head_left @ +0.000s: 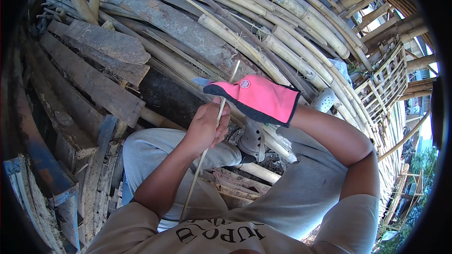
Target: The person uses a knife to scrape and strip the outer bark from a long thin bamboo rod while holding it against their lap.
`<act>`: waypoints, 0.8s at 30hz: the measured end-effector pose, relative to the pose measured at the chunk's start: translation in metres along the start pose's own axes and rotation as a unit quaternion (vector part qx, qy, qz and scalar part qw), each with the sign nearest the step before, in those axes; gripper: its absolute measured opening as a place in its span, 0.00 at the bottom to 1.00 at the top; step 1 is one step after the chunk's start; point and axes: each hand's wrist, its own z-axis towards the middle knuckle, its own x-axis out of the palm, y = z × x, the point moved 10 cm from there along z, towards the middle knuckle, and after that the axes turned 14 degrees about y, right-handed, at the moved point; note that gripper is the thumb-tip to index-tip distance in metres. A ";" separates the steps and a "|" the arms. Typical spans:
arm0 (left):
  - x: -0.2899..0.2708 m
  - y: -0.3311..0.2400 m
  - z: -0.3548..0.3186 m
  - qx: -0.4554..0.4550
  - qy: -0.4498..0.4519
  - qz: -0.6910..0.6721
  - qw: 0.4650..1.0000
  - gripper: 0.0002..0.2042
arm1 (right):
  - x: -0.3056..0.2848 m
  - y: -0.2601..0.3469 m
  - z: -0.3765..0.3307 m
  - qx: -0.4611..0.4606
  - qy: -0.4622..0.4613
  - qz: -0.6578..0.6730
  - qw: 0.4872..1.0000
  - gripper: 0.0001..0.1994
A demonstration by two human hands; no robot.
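Observation:
My left hand (205, 124) is bare and closed round a thin pale bamboo strip (198, 169). The strip runs slantwise from near my chest up past both hands, its far end sticking out beyond the glove. My right hand (259, 98) wears a pink work glove with a dark palm side, and its fingers are curled just above the left hand. A short grey-blue knife blade (201, 81) pokes out past the gloved fingertips, close to the strip. The knife's handle is hidden inside the glove.
Long bamboo poles (301, 14) lie stacked ahead and to the right. Worn wooden planks (94, 75) are piled on the left. A slatted bamboo frame (381, 80) stands at the right. My feet, in grey clogs (253, 141), rest among the bamboo.

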 end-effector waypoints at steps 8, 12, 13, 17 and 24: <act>-0.005 0.001 0.000 0.000 -0.012 -0.007 1.000 0.19 | -0.012 0.025 -0.002 -0.036 0.031 -0.078 0.996 0.10; -0.004 -0.006 -0.001 0.017 -0.010 0.010 1.000 0.19 | -0.017 0.001 -0.004 -0.016 -0.015 -0.056 0.998 0.11; -0.004 -0.001 -0.001 0.009 -0.007 -0.002 1.000 0.19 | -0.010 0.025 -0.007 -0.102 -0.028 -0.056 0.993 0.10; -0.005 -0.005 0.001 0.014 -0.013 -0.001 1.000 0.20 | -0.015 -0.014 0.000 0.020 0.016 0.015 1.000 0.26; -0.005 -0.003 -0.002 0.010 -0.014 -0.017 1.000 0.19 | -0.022 -0.017 -0.002 0.033 0.000 -0.095 0.995 0.37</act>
